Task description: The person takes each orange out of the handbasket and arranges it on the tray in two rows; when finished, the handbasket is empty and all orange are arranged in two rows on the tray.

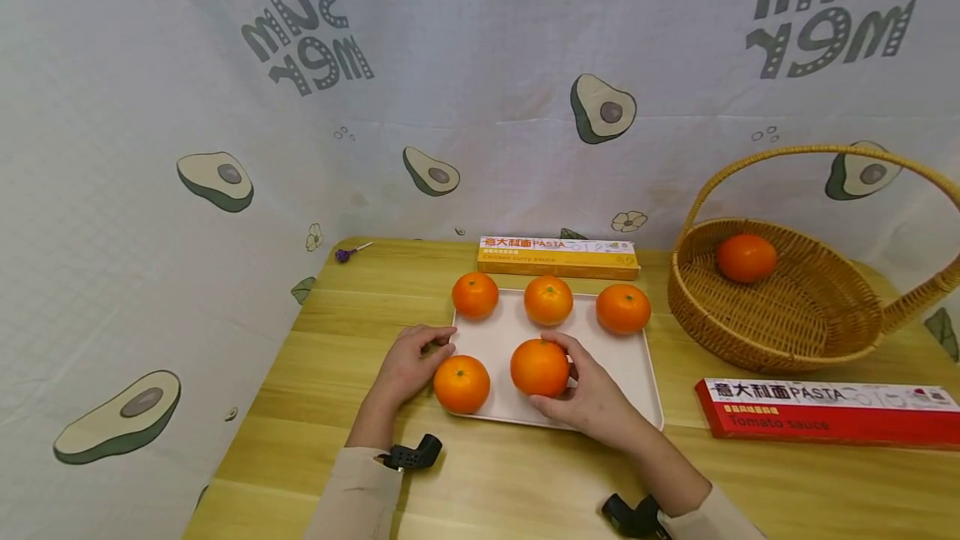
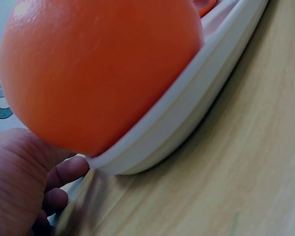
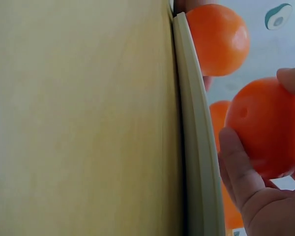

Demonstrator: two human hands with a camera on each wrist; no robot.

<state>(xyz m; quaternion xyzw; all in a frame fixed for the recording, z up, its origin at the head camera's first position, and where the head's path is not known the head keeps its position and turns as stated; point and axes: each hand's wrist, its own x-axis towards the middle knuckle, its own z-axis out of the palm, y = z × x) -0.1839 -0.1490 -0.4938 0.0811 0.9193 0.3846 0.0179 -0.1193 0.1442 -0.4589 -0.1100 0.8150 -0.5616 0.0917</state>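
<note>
My right hand holds an orange between thumb and fingers over the front half of a white tray. In the right wrist view the held orange is clear of the tray rim. My left hand grips the tray's left edge with bent fingers, close beside another orange in the front left corner. That orange hides part of the left thumb in the left wrist view. Along the tray's back lie three oranges, at left, middle and right.
A wicker basket with a tall handle stands at right, with one orange inside. A yellow pasta box lies behind the tray, a red pasta box in front of the basket. A purple-headed lollipop lies at the table's back left.
</note>
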